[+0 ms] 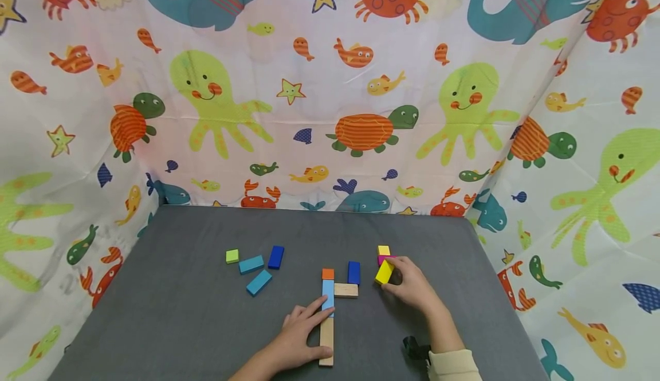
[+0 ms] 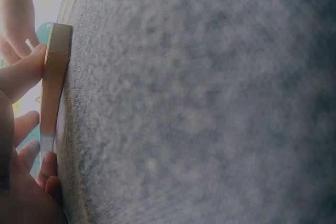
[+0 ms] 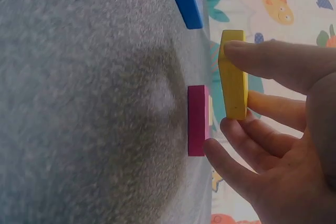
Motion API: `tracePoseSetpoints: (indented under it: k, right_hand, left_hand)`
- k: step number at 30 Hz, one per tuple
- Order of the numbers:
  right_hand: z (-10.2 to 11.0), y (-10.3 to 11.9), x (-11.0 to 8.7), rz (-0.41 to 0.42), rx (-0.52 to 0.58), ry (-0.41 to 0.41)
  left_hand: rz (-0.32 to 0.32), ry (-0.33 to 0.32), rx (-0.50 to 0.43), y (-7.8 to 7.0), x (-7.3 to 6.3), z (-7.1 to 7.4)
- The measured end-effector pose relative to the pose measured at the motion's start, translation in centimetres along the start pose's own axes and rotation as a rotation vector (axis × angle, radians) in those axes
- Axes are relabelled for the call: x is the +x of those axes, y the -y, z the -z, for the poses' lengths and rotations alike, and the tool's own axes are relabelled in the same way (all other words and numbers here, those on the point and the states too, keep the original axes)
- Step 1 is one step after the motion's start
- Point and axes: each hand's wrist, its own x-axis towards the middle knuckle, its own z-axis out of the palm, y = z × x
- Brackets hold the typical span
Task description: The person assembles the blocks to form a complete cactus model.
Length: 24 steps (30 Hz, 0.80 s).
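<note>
With thumb and finger, my right hand [image 1: 412,285] pinches a yellow block [image 1: 384,272], held up off the table in the right wrist view. Below it a magenta block [image 3: 197,121] lies on the table, and a smaller yellow block [image 1: 384,250] sits just behind. My left hand [image 1: 296,338] rests extended fingers on a light blue block [image 1: 328,287], its thumb touching a long plain wood piece [image 1: 326,329]. These stand in a line topped by an orange block [image 1: 327,274]. A short wood block [image 1: 346,290] branches rightward from the line, a dark blue block [image 1: 353,273] behind it.
On the left of the grey table [image 1: 180,312] lie a green cube [image 1: 232,256], two blue blocks [image 1: 251,264] and a dark blue block [image 1: 275,257]. A black object [image 1: 414,348] is by the right wrist. A printed curtain [image 1: 309,100] borders the table.
</note>
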Motion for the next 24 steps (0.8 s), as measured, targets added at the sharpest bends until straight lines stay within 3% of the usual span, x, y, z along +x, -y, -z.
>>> tracePoseSetpoints:
  k: [24]
  right_hand:
    - [-0.7,2.0,2.9,0.065,0.031,0.019]
  left_hand:
    - [0.012,0.002,-0.004,-0.4,-0.1,0.2]
